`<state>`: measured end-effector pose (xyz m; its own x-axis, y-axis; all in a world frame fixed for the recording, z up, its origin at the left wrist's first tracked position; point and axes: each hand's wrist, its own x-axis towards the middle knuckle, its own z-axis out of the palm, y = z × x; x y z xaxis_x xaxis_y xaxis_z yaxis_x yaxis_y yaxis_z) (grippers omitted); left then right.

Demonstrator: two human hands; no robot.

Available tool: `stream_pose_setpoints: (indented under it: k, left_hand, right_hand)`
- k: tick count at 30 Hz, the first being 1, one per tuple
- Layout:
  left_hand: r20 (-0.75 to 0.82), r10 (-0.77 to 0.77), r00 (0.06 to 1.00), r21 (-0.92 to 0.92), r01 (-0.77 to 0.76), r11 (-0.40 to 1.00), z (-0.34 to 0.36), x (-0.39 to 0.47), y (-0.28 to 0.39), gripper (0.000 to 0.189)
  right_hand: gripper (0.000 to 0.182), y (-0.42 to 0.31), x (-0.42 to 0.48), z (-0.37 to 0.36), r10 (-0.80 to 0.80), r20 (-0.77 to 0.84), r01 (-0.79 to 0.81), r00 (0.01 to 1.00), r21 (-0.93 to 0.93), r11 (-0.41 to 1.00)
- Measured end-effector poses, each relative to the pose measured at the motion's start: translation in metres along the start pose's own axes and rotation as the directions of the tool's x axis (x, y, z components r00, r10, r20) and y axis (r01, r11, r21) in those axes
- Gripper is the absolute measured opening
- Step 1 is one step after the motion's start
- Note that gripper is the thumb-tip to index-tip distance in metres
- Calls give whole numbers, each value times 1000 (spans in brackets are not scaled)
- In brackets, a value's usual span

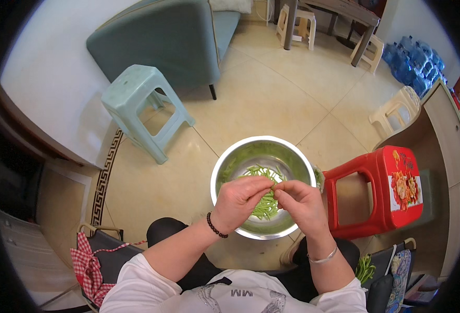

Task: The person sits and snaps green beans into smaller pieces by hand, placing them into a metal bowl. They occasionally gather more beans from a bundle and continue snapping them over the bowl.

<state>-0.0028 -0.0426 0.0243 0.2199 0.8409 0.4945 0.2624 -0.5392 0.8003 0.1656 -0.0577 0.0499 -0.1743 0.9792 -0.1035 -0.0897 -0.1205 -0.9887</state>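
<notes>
A round stainless steel basin (219,166) stands on the floor before my knees. Many short green stalk pieces (265,211) lie scattered over its bottom. Above the basin, my left hand (241,198) and my right hand (304,204) meet fingertip to fingertip. Thumbs and forefingers pinch a small green stalk piece (273,188), mostly hidden by the fingers. Beaded bracelet on the left wrist, metal bangle on the right. A bunch of longer green stalks (365,269) rests by my right forearm, partly covered.
A red plastic stool (378,195) stands close to the basin's right, with a wooden cabinet (435,148) beyond it. Ahead on the left are a pale green plastic stool (136,92) and a teal sofa (159,43). A checked red cloth (87,266) hangs at my left side.
</notes>
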Motion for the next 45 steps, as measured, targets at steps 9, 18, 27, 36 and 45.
stream_pose_setpoints:
  k: [9, 18, 27, 36, 45]
  left_hand:
    - [51, 186, 981, 249, -193, 949, 0, 0, 2, 20]
    - [25, 19, 999, 62, -21, 998, 1, -4, -2, 20]
    - [72, -393, 917, -345, 392, 853, -5, -1, 1, 15]
    - [20, 130, 991, 190, -131, 973, -1, -1, -3, 17]
    - [43, 144, 989, 195, -149, 969, -1, -3, -1, 16]
  right_hand:
    - [14, 3, 0, -6, 91, -9, -91, 996, -4, 996]
    - [8, 13, 6, -4, 111, 2, -111, 994, 102, 989]
    - [11, 6, 7, -6, 92, -34, -87, 995, 125, 988]
    - [13, 9, 3, -1, 84, -4, -84, 996, 67, 994]
    - [7, 17, 6, -3, 95, -19, -94, 995, 66, 993]
